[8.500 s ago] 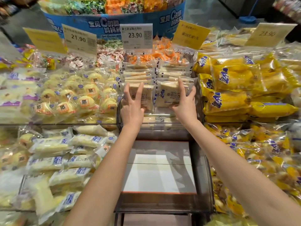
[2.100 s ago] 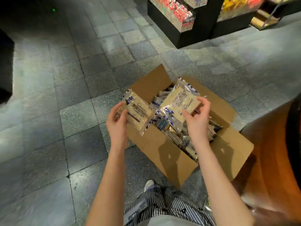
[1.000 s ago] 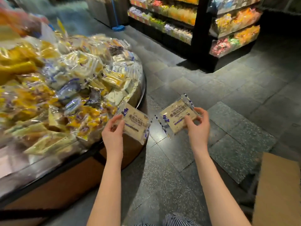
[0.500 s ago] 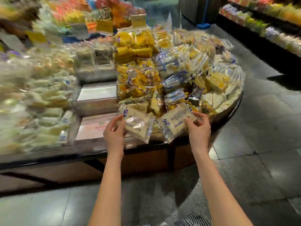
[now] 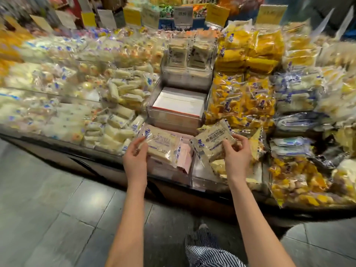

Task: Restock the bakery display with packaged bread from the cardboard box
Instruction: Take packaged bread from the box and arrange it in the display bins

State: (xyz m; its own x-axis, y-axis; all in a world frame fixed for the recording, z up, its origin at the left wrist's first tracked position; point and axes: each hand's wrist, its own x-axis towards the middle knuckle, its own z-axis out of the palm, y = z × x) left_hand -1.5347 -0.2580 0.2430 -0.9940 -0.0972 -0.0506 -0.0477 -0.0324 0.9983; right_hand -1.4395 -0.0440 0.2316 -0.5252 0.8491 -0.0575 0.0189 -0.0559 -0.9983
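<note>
Above my striped trousers (image 5: 208, 249) and the grey tiled floor (image 5: 48, 209), I stood at the dark rim of the bakery display surface (image 5: 92, 154) with a packet in each hand. My left hand (image 5: 134, 160) pinched the near edge of a clear plastic packet of pale sliced bread with blue print (image 5: 163, 145), thumb on top. My right hand (image 5: 237, 157) curled round the lower corner of a second clear packet of the same bread (image 5: 212, 141), which was tilted. Both hung over the nearest clear bin with a pink liner (image 5: 185, 160); the cardboard box was out of view. Just beyond lay a clear acrylic bin showing its white liner (image 5: 179, 106), with yellow packets (image 5: 240, 101) crowding its right side. Behind it stood a bin of matching packets set upright (image 5: 185, 54), under the row of price cards (image 5: 183, 14). I judged the step was to carry both packets forward into a bin. Doing it well meant gripping only the edges so the soft slices weren't crushed, standing them label-out and side by side like those at the back, and not dragging the yellow packets along.
</note>
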